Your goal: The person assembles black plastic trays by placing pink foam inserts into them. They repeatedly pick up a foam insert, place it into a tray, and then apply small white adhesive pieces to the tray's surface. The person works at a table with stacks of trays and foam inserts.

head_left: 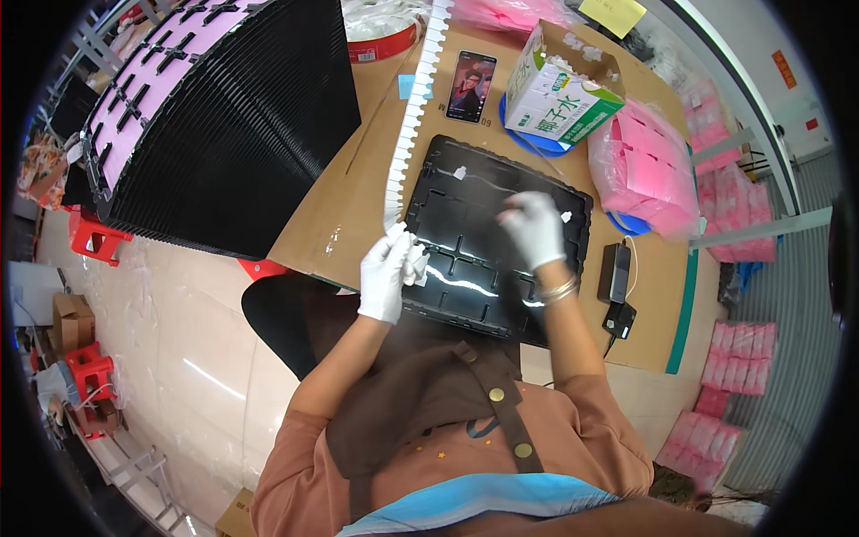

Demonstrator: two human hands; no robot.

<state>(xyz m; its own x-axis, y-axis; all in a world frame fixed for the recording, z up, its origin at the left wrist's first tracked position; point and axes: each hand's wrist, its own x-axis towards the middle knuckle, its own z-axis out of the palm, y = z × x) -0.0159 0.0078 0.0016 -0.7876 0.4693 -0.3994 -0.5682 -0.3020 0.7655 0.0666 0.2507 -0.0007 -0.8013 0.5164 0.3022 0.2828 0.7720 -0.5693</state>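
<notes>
Gloved hands over a black tray

Black tray lies flat at the near edge of a cardboard-covered table, directly in front of the seated person, its moulded ribs and recesses facing up. Small white tabs sit on it, one toward the far left and one near the right edge.

The left hand, in a white glove, is at the tray's left side, fingertips drawn together just beside the lower end of a white notched strip. Whether those fingers pinch a tab cannot be told. The right hand, also gloved, is over the tray's right half, fingers curled and blurred; I cannot tell whether it grasps anything. Silver bangles circle the right wrist.

Beyond the tray, a phone with a lit screen lies near a white and green carton, which holds white pieces and stands on a blue dish. Pink packs in clear plastic rest to the right, with a black charger block and white cable nearer the person. On the left rises a stack of black trays, pink sheeting on top, red stools beside it.
</notes>
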